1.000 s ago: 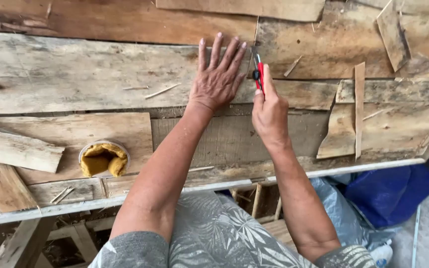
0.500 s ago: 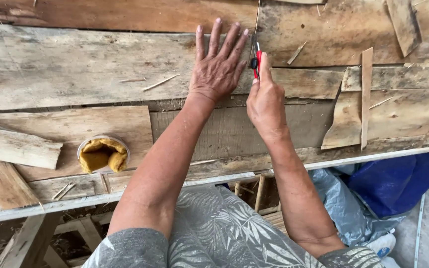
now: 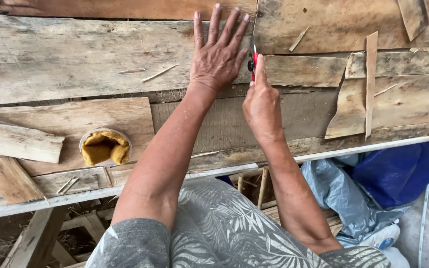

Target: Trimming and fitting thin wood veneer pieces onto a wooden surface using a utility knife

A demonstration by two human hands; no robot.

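Bench: rough, weathered grey-brown wooden planks (image 3: 75, 64) fill the upper two thirds of the frame, grain running left to right, with cracks and dark gaps between boards.
Left hand: left hand (image 3: 218, 54) lies flat, palm down, fingers spread apart, pressing on the plank at upper centre; it grips nothing.
Right hand: right hand (image 3: 262, 106) sits just right of the left, curled closed around a small red-handled cutting tool (image 3: 253, 60), thumb pointing up along it.
Tool: thin blade end stands upright at the seam between two boards, just beside the left hand's little finger; whether it touches the wood I cannot tell.
Veneer: thin, curled brown wood sheet (image 3: 346, 111) and a narrow upright wooden strip (image 3: 371, 82) lie at right, well apart from the hands.
Splinters: pale slivers (image 3: 160, 73) lie scattered left of the left hand.
Cup: round white cup of yellow-brown paste (image 3: 105, 147) rests at lower left on a smooth board.
Offcut: pale wooden block (image 3: 18, 141) sits at far left.
Edge: pale front rail (image 3: 353, 149) marks the bench edge, slanting down to the left.
Open room: bare plank lies left of the left hand; below the edge, blue and grey plastic sheeting (image 3: 388, 173) is bunched at lower right.
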